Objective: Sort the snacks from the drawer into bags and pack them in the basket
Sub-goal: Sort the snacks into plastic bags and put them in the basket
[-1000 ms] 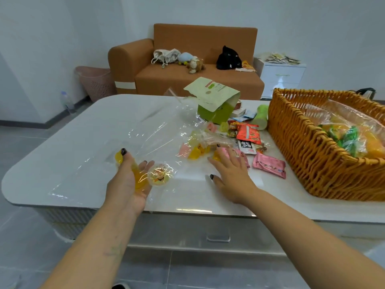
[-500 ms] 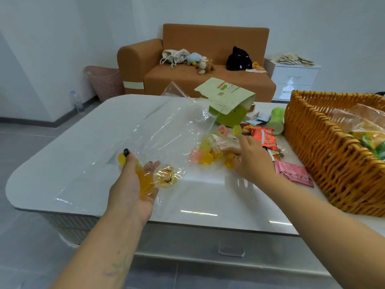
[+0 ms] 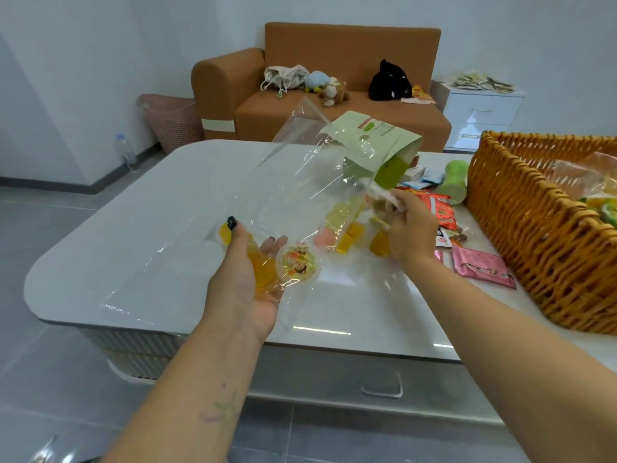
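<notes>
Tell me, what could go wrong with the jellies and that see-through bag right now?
The left hand holds the clear bag and jelly cups near the table's front edge, so a cup might slip out and drop to the floor. The right hand lifts a snack past the loose jellies; it could knock them about. The floppy bag might fold shut and make it miss.

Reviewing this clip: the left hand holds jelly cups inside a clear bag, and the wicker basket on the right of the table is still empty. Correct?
Not quite. The head view shows the wicker basket already holds a filled clear bag of snacks. The rest stands: the left hand holds jelly cups inside the clear bag.
</notes>
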